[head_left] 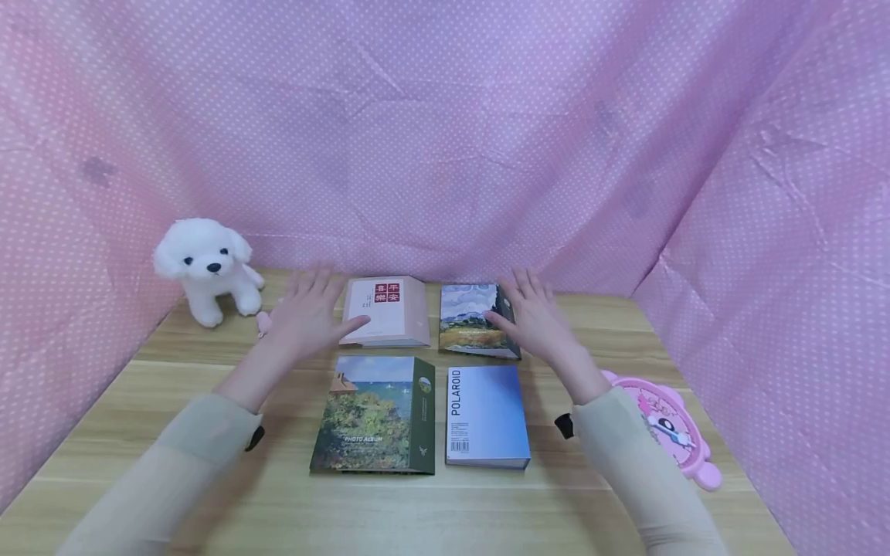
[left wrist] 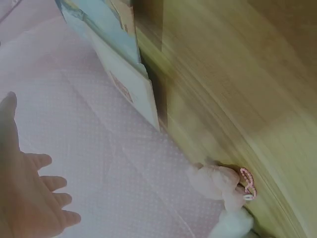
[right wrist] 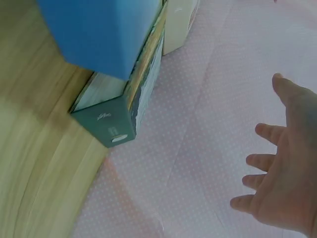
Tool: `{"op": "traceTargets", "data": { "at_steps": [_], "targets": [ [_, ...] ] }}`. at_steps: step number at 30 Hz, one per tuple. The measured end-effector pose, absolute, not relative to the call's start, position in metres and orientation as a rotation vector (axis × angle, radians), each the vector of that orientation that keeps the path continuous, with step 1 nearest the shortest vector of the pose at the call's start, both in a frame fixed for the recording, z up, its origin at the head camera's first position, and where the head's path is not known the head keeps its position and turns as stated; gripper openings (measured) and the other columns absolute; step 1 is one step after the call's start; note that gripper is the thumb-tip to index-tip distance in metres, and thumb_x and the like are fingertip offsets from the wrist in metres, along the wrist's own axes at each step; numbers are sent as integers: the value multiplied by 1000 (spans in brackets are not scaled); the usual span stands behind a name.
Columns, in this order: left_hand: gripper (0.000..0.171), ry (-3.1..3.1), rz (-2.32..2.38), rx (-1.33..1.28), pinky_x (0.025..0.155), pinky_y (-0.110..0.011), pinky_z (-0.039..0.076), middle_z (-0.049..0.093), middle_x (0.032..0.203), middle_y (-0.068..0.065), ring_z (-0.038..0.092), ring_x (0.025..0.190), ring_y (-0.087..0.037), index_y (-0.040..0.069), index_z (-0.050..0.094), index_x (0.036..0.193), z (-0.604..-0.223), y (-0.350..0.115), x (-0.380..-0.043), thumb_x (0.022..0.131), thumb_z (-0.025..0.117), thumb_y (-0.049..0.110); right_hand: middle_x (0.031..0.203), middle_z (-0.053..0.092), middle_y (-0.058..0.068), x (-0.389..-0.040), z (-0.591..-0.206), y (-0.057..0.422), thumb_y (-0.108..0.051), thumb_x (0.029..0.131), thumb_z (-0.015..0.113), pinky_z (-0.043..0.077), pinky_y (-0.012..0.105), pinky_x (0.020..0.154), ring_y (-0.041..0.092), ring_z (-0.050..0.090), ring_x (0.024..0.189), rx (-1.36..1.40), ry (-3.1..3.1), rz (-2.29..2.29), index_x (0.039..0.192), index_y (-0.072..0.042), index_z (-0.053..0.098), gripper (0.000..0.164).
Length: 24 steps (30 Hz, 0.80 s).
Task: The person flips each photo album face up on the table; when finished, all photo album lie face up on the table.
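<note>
The POLAROID album (head_left: pixel 490 417) lies flat on the wooden table (head_left: pixel 487 510). To its left, just beside it, is the seaside album (head_left: pixel 375 409); behind it lies the wheat-field album (head_left: pixel 460 313), and behind and to its left the pale album (head_left: pixel 378 313) with red squares.

The left hand (head_left: pixel 309 313) hangs behind and left of the POLAROID album, the right hand (head_left: pixel 538 320) behind and slightly right of it. Both are wide, fingers spread, holding nothing. In the head view each thumb overlaps a rear album, but the wrist views show both hands apart from the covers.

Only the head view shows the pink clock (head_left: pixel 667 425), right of the POLAROID album and partly behind a sleeve. The left wrist view reveals a pink plush toy (left wrist: pixel 213 181) with a beaded loop (left wrist: pixel 248 181), mostly hidden in the head view, where the white toy dog (head_left: pixel 208 266) sits far left and behind the POLAROID album. The right wrist view adds the wheat-field album's page edges.

Narrow strips of wood part the POLAROID album from its neighbours; broad bare wood lies in front. Beyond the rear albums, the table's back edge meets the curtain (head_left: pixel 445 139).
</note>
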<state>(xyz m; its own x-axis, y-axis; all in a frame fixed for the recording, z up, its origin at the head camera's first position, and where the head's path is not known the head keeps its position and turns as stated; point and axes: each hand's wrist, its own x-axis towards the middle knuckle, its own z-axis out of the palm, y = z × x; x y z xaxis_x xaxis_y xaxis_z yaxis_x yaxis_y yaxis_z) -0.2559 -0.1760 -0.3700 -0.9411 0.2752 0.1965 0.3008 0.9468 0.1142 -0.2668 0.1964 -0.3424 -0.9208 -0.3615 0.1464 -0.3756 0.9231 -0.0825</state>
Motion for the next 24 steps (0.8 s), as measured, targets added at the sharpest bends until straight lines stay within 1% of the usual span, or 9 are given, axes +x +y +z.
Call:
{"op": "traceTargets", "data": {
  "at_steps": [6, 8, 12, 15, 19, 20, 22, 24],
  "targets": [
    [98, -2912, -239, -506, 116, -55, -1, 3, 157, -20, -3, 144, -37, 3, 20, 150, -372, -170, -270, 85, 40, 73, 158, 2, 13, -288, -345, 176, -59, 92, 45, 5, 54, 117, 33, -2, 145, 634, -2965, 208, 152, -16, 18, 79],
    [98, -2909, -257, -525, 116, -55, 2, 4, 157, -21, -1, 144, -37, 2, 21, 149, -372, -166, -274, 85, 43, 72, 159, 3, 12, -296, -349, 170, -59, 91, 46, 6, 52, 117, 32, 0, 145, 659, -2967, 234, 152, -17, 18, 79],
    [97, -2922, -279, -551, 117, -53, 4, 5, 156, -21, -1, 144, -36, 2, 20, 149, -373, -159, -282, 85, 46, 70, 158, 6, 13, -308, -356, 156, -59, 90, 48, 7, 49, 118, 31, 2, 145, 707, -2993, 299, 151, -14, 20, 81],
    [99, -2949, -262, -559, 117, -52, 4, 5, 156, -21, -1, 144, -36, 2, 18, 150, -378, -156, -289, 84, 46, 71, 158, 8, 13, -313, -361, 143, -59, 89, 52, 10, 47, 118, 32, 5, 145, 731, -3016, 343, 151, -11, 20, 84],
    [101, -2994, -240, -576, 118, -49, -1, 5, 157, -20, -1, 144, -36, 5, 12, 151, -385, -154, -296, 84, 44, 73, 159, 10, 9, -317, -370, 129, -55, 87, 59, 15, 47, 117, 31, 10, 145, 750, -3049, 452, 152, -13, 19, 86],
    [101, -3002, -246, -582, 118, -49, -1, 5, 157, -19, -1, 144, -36, 6, 12, 152, -388, -154, -298, 84, 43, 73, 159, 9, 7, -319, -373, 126, -54, 86, 60, 16, 47, 117, 30, 9, 145, 753, -3062, 488, 152, -15, 18, 87],
    [100, -3012, -273, -589, 118, -49, 0, 5, 157, -19, -1, 144, -36, 7, 10, 152, -393, -154, -301, 84, 44, 72, 159, 9, 7, -322, -380, 121, -51, 86, 63, 16, 46, 117, 28, 8, 146, 783, -3068, 545, 152, -16, 17, 88],
    [100, -3010, -306, -609, 118, -49, 3, 6, 157, -20, 2, 144, -37, 6, 11, 152, -400, -154, -305, 84, 48, 69, 159, 8, 6, -325, -387, 117, -49, 84, 66, 16, 45, 117, 26, 6, 146, 825, -3076, 587, 152, -16, 17, 90]
  ]
}}
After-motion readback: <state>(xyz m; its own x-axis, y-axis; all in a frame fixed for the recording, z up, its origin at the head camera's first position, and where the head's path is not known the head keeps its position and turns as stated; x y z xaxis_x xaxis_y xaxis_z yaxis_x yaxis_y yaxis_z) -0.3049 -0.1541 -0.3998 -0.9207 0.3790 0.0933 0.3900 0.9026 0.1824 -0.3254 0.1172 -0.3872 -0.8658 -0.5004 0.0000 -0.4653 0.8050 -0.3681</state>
